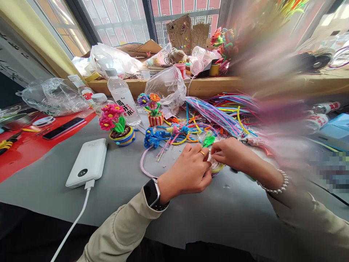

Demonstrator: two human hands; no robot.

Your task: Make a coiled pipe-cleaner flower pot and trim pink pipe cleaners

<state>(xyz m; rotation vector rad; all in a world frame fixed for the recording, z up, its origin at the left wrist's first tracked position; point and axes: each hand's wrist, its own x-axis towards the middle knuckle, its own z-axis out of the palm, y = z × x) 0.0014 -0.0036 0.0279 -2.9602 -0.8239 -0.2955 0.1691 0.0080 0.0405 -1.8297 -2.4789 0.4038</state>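
Note:
A small round pot with a pale filling and a yellow rim sits on the grey table, partly hidden by my hands. My left hand, with a watch at the wrist and a ring, is curled closed against the pot's left side. Over its top, my right hand has thumb and fingers pinched together; what lies between them is hidden. Just behind the fingers, a green pipe-cleaner leaf sticks up. Blue pipe-cleaner flowers lie left of it among loose stems.
Pink potted flowers stand left, near a water bottle. A second flower pot is behind. Bundled pipe cleaners lie at the back. A white power bank with a cable is front left. Blur covers the upper right.

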